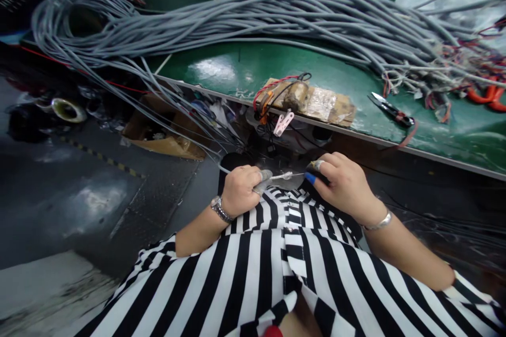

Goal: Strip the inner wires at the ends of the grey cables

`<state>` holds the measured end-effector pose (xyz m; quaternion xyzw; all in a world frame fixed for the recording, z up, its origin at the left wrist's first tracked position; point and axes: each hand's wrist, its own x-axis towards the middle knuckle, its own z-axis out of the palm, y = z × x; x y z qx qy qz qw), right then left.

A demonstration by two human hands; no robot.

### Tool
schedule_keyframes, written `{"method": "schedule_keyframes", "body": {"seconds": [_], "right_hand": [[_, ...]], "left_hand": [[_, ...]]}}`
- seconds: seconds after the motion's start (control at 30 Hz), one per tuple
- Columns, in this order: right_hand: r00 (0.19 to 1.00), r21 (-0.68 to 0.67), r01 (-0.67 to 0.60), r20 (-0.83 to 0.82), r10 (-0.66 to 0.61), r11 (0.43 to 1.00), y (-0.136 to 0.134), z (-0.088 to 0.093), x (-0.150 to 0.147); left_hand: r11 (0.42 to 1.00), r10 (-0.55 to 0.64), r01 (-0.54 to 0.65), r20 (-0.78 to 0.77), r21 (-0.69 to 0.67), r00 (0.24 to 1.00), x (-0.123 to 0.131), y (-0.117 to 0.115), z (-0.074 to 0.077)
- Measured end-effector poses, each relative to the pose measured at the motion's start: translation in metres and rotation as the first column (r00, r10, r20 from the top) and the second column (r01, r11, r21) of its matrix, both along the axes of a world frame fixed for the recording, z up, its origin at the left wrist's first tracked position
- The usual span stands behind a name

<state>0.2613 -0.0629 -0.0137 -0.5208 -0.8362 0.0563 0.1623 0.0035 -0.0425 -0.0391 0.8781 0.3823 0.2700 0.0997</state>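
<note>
Above my lap, my left hand point(242, 189) is closed round a grey cable, with finger covers on its thumb and finger. The cable's stripped whitish end point(283, 175) sticks out from that pinch toward the right. My right hand point(344, 183) pinches a thin strand running from that end; a blue cover point(310, 177) sits on one fingertip and a yellowish one on another. The strand looks straight between the two hands. Behind my left hand, the cable trails up toward the bundle on the bench.
A long bundle of grey cables point(237, 18) lies across the green bench point(221, 66). Near its front edge are a taped wooden block point(324, 104), a pink clip point(283, 124) and pliers point(391, 109). Orange-red handles point(490, 96) lie at right. Below stands a cardboard box point(169, 145).
</note>
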Motion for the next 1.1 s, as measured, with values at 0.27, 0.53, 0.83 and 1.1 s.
{"method": "schedule_keyframes", "body": {"seconds": [0.27,0.53,0.83,1.1], "right_hand": [[0.996,-0.031,0.009,-0.085,-0.011,0.999,0.0,-0.008,-0.005],[0.894,-0.184,0.069,-0.425,-0.142,0.981,0.005,-0.027,-0.01],[0.952,-0.135,0.029,-0.297,-0.068,0.99,0.006,-0.014,0.015],[0.997,-0.006,-0.031,-0.07,0.031,0.999,0.004,-0.01,0.004]], "left_hand": [[1.0,-0.012,0.012,-0.026,-0.008,1.0,0.001,-0.002,0.001],[0.998,-0.055,0.056,-0.059,0.016,0.997,0.002,-0.004,0.002],[1.0,-0.002,0.003,-0.041,0.029,0.999,-0.005,0.0,0.001],[0.998,-0.027,0.029,-0.028,0.047,0.999,-0.003,0.0,0.002]]}}
